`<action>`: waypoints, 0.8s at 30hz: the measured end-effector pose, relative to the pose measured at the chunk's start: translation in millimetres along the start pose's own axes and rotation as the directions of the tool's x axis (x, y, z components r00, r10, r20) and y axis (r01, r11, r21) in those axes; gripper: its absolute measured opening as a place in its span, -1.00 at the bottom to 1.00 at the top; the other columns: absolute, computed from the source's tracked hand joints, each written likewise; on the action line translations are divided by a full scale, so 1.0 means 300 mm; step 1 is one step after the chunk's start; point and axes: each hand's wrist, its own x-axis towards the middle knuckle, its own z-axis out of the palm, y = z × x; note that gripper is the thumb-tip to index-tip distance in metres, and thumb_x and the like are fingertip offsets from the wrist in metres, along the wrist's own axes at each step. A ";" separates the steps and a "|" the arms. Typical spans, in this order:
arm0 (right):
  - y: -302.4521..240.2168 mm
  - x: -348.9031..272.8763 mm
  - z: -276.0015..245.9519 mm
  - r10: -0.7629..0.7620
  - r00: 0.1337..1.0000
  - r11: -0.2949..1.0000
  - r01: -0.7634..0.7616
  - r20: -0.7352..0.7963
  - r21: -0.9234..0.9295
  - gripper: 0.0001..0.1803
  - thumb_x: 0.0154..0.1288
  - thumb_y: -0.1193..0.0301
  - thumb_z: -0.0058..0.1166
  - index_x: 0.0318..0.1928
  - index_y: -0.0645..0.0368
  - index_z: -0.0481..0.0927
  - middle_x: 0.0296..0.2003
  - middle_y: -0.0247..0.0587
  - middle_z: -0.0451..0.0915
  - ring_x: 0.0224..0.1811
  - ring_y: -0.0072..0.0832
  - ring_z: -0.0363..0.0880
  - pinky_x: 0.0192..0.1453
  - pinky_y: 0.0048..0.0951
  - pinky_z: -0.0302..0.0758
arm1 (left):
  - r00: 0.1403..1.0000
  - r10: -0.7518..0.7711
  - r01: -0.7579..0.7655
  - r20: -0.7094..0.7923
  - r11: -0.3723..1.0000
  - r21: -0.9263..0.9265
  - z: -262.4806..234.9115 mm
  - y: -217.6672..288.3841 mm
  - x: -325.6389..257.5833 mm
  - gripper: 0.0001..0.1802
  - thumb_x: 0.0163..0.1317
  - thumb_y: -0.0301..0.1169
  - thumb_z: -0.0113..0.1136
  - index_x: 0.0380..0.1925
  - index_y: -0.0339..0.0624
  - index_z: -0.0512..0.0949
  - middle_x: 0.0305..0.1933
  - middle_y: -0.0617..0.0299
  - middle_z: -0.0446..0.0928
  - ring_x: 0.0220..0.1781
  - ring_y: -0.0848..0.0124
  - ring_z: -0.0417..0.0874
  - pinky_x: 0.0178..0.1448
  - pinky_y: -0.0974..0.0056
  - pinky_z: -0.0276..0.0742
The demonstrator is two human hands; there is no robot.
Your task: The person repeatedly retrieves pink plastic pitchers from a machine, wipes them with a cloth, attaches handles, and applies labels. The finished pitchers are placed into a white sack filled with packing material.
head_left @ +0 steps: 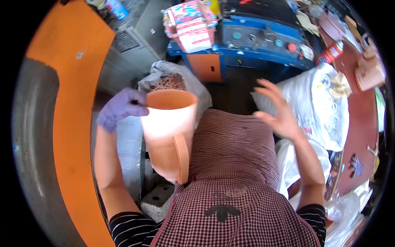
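My left hand [123,108], in a purple glove, grips the rim of a peach-coloured plastic pitcher [166,136]. The pitcher hangs upright over the left side of my lap, its handle turned toward me and its open top facing up. Its inside looks bare as far as I can see. My right hand [277,110] is ungloved and raised over the right edge of my lap, fingers spread and slightly blurred, touching nothing. It is nearest to a large white sack [312,107].
Behind the pitcher stands a white sack [193,78] of pinkish plastic scraps [169,82]. A blue machine panel [263,41] with knobs and a red button is ahead, beside a pink basket [175,39]. An orange machine [74,164] borders my left, a reddish table [362,136] my right.
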 end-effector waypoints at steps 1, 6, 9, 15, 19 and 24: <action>-0.047 0.041 0.039 -0.080 0.997 0.995 0.080 0.011 0.060 -0.24 0.11 0.09 0.32 0.27 0.15 0.40 0.35 0.01 0.28 0.46 -0.05 0.14 0.49 -0.11 0.11 | 0.990 0.124 -0.122 0.068 0.992 -0.035 0.035 0.031 0.091 -0.69 -0.05 -0.33 0.40 -0.58 -0.34 0.50 -0.54 0.19 0.46 -0.43 0.41 0.46 -0.29 0.29 0.36; -0.100 0.096 0.196 -0.003 0.863 0.913 -0.204 0.505 0.354 -0.54 0.36 0.19 0.14 0.08 0.31 0.52 -0.16 -0.09 0.65 -0.13 -0.35 0.59 0.04 -0.39 0.47 | 0.967 0.245 -0.219 0.070 0.939 -0.266 0.255 -0.016 0.429 -0.62 0.07 -0.43 0.33 -0.08 -0.32 0.56 -0.17 0.25 0.58 -0.14 0.49 0.56 0.01 0.35 0.46; 0.068 -0.001 0.301 0.318 0.876 0.674 -0.477 0.362 0.564 -0.70 0.42 0.30 0.09 -0.03 0.29 0.60 -0.22 -0.36 0.65 -0.20 -0.63 0.54 -0.07 -0.50 0.48 | 0.976 0.113 -0.158 -0.185 0.955 -0.250 0.345 -0.013 0.391 -0.37 0.17 -0.43 0.31 0.25 -0.33 0.37 0.13 0.20 0.53 0.07 0.46 0.56 0.24 0.33 0.43; 0.217 0.033 0.276 0.608 0.710 0.235 -0.588 0.355 0.774 -0.72 0.43 0.36 0.05 -0.01 0.33 0.56 -0.20 -0.22 0.66 -0.23 -0.56 0.63 -0.11 -0.48 0.58 | 0.887 -0.126 -0.065 -0.444 0.918 -0.391 0.390 -0.171 0.088 -0.31 0.14 -0.34 0.35 0.27 -0.32 0.36 0.27 0.02 0.44 0.36 0.23 0.39 0.43 0.18 0.24; 0.242 0.024 0.307 0.549 0.729 0.187 -0.585 0.410 0.789 -0.67 0.44 0.34 0.06 0.08 0.31 0.52 -0.10 -0.17 0.65 -0.12 -0.48 0.65 0.02 -0.41 0.59 | 0.834 0.018 -0.082 -0.552 0.992 -0.092 0.562 -0.182 0.001 -0.17 -0.08 -0.30 0.48 0.25 -0.28 0.37 0.30 0.00 0.40 0.39 0.08 0.34 0.45 0.09 0.22; 0.220 0.033 0.319 0.538 0.748 0.266 -0.588 0.388 0.764 -0.62 0.45 0.27 0.04 0.09 0.31 0.53 -0.11 -0.21 0.64 -0.11 -0.52 0.61 0.04 -0.45 0.54 | 0.735 0.127 -0.056 -0.667 0.990 0.126 0.666 -0.245 0.095 -0.44 -0.11 -0.38 0.49 -0.02 -0.22 0.59 0.23 0.04 0.48 0.41 0.01 0.32 0.46 0.00 0.22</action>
